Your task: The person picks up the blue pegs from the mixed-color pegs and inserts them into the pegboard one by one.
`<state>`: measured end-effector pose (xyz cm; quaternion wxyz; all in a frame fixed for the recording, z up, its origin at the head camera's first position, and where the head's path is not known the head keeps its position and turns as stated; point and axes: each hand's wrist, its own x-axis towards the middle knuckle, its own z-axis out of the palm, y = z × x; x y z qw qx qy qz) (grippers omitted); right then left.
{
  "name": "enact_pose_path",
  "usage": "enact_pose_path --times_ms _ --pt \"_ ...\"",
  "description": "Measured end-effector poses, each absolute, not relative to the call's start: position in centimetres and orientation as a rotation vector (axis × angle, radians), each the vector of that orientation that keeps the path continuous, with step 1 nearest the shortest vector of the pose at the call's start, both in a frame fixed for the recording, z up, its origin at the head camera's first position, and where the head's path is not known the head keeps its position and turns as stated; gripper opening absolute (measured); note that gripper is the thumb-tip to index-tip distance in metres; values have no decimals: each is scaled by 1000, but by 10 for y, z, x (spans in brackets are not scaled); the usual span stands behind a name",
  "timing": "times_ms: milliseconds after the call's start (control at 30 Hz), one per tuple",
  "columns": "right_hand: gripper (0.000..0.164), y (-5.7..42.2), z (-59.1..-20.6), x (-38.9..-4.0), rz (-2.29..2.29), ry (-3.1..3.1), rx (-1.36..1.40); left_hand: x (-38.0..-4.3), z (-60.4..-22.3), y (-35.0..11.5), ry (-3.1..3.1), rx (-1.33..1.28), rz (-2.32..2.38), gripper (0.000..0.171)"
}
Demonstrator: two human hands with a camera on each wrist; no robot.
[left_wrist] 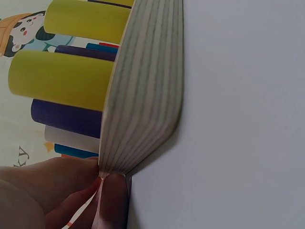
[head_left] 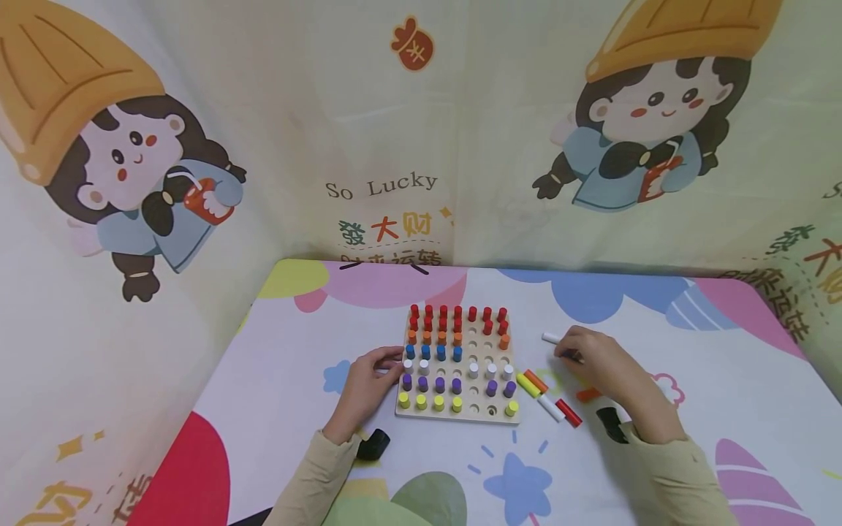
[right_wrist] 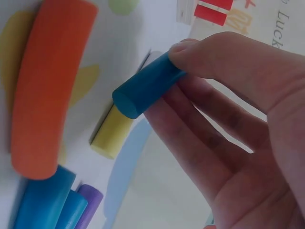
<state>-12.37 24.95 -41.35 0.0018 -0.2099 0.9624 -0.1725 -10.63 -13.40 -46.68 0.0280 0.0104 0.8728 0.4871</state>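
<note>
My left hand [head_left: 368, 383] grips the left edge of a wooden pegboard [head_left: 454, 416], its fingertips at the board's rim. In the left wrist view a fingertip [left_wrist: 114, 198] lies against the layered side wall [left_wrist: 147, 86], near yellow pegs [left_wrist: 62, 78]. The board carries rows of red, orange, blue, white, purple and yellow pegs, with bare holes mostly right of centre. To the right of the board, my right hand [head_left: 598, 361] pinches a blue peg [right_wrist: 147, 86] between thumb and fingers. A white peg [head_left: 551, 337] lies on the table just beyond its fingertips.
Loose yellow [head_left: 528, 385], orange [head_left: 536, 380], white [head_left: 551, 408] and red [head_left: 569, 413] pegs lie beside the board's right edge. Under the right hand, the wrist view shows a large-looking orange peg [right_wrist: 50, 90], blue pegs [right_wrist: 45, 200] and a purple peg [right_wrist: 89, 202]. A printed curtain stands behind the table.
</note>
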Motion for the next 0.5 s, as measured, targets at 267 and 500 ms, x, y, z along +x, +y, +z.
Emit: enact_pose_path --times_ms 267,500 --pt "16 240 -409 -124 -538 3009 -653 -108 -467 -133 2689 28 1529 29" --pt "18 235 -409 -124 -543 2999 -691 -107 -466 -134 2690 18 1517 30"
